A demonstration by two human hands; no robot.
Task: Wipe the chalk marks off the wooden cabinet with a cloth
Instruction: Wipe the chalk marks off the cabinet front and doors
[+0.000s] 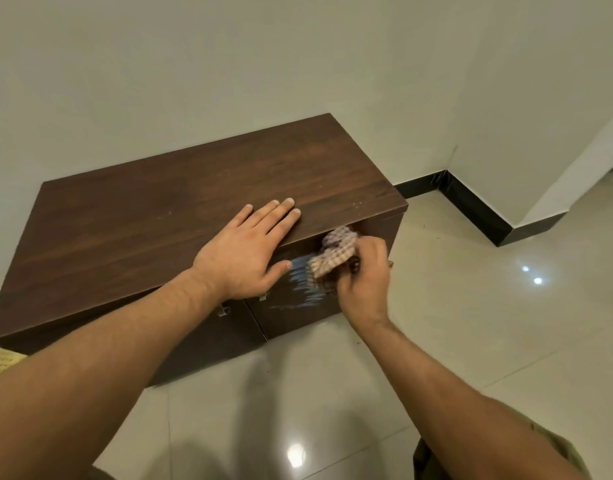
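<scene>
A low dark wooden cabinet (pixel 142 230) stands on the floor against the wall. Whitish-blue chalk marks (pixel 303 284) streak its right front door. My right hand (pixel 364 275) is closed around a bunched checked cloth (pixel 334 254) and presses it against that door, just right of the marks. My left hand (pixel 248 249) lies flat on the cabinet top near the front edge, fingers spread, thumb hanging over the edge.
Glossy pale floor tiles (pixel 471 323) stretch in front and to the right. A white wall with a black skirting board (pixel 471 202) forms a corner on the right. Two small metal handles (pixel 223 310) sit on the cabinet doors. Something yellowish (pixel 0 365) lies at the far left.
</scene>
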